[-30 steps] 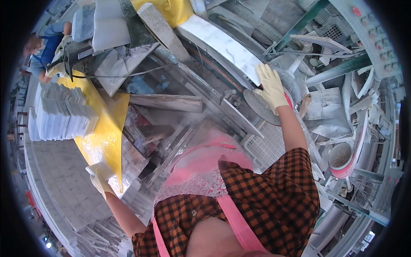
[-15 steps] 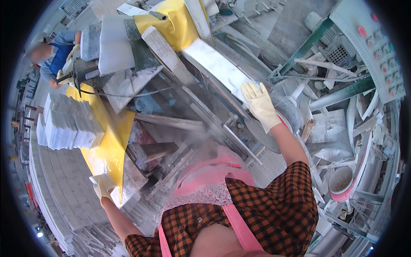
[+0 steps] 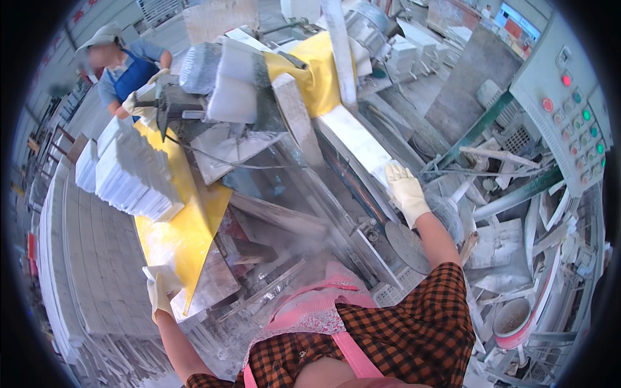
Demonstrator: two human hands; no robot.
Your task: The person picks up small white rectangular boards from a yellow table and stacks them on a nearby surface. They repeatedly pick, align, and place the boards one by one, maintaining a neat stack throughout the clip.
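- White stone slab (image 3: 362,145): one, lying on machine bed (image 3: 336,194); right hand (image 3: 406,191), gloved, flat on its near end.
- Grey slab (image 3: 210,288): one, at left hand (image 3: 162,291), gloved; grip unclear.
- Tile stack (image 3: 132,174): one, on yellow sheet (image 3: 187,226).

Light: bright, even daylight across the whole workshop
Shadows: soft and short, darkest under the yellow sheet (image 3: 184,220) and the machine parts beside it
Glare: the white slab (image 3: 362,152) and pale gloves are nearly washed out
Haze: dust or mist veils the middle, above the pink apron (image 3: 317,310)
Blur: slight softness toward the rim
Distortion: strong fisheye; straight edges bow, black corners
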